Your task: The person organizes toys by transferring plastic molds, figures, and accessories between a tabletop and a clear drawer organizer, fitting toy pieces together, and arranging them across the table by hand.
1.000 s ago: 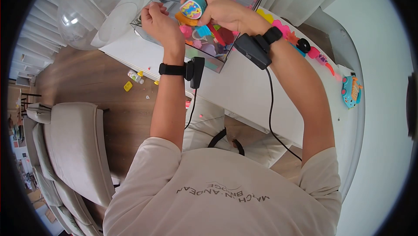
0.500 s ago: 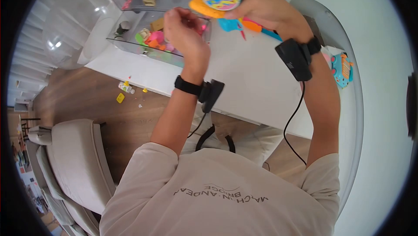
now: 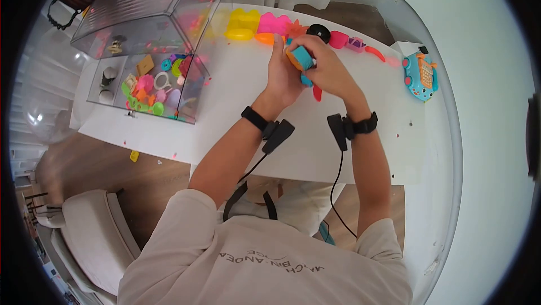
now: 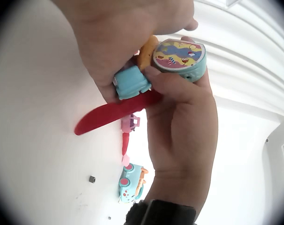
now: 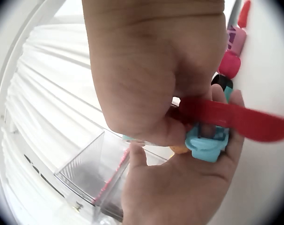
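Note:
Over the white table, my two hands meet. In the head view my right hand (image 3: 332,71) grips a teal toy (image 4: 179,57) with a colourful printed face, its thumb pressed along the side. A red toy knife (image 4: 111,114) and an orange piece (image 4: 147,52) stick out from the same hand. My left hand (image 3: 283,77) is held palm up beside it, thumb apart and fingers extended. A small light-blue plastic toy (image 5: 206,143) lies against the left palm and fingers, under the knife in the right wrist view.
A clear plastic box (image 3: 194,99) with mixed small toys stands at the left, lid raised. Along the table's back edge runs a row of toys, including a yellow mould (image 3: 243,20) and a black round piece (image 3: 319,33). A teal toy phone (image 3: 420,77) sits at the right.
Both hands have moved right, away from the box to the table in front of the toy row. The right hand has kept its toys, and the left has come up against them.

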The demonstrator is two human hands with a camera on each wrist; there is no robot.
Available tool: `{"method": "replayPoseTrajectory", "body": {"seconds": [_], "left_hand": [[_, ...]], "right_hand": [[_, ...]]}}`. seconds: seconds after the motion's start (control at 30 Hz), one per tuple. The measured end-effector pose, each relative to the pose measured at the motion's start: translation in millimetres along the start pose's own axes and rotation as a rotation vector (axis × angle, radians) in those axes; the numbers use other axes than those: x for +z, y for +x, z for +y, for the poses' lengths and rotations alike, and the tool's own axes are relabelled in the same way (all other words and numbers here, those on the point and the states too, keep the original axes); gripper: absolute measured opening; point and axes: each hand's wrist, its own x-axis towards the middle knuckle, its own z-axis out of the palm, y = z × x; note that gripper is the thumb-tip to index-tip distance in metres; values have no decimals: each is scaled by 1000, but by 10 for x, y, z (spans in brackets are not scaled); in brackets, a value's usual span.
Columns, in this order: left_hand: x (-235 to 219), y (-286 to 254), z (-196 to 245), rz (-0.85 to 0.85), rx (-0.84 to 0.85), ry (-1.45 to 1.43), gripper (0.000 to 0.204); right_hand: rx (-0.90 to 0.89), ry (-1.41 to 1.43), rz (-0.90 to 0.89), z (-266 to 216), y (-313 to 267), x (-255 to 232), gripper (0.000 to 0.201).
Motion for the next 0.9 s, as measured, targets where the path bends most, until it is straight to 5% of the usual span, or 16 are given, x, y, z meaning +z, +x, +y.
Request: {"method": "replayPoseTrajectory", "body": {"seconds": [0.1, 0.3, 0.73, 0.8, 0.9], "left_hand": [[68, -72, 59, 39, -178, 26, 80], [-39, 112, 19, 115, -159, 122, 67], [-177, -37, 180, -93, -317, 213, 69], [-205, 6, 202, -150, -336, 111, 63], [-257, 22, 205, -88, -308, 60, 56]], "right_hand": [[71, -88, 75, 19, -71, 52, 57], [131, -37, 265, 156, -92, 259, 60], [68, -265, 164, -49, -347, 14, 43], [145, 294, 397, 30, -358, -92, 29], [151, 327, 532, 471, -433, -232, 20]]}}
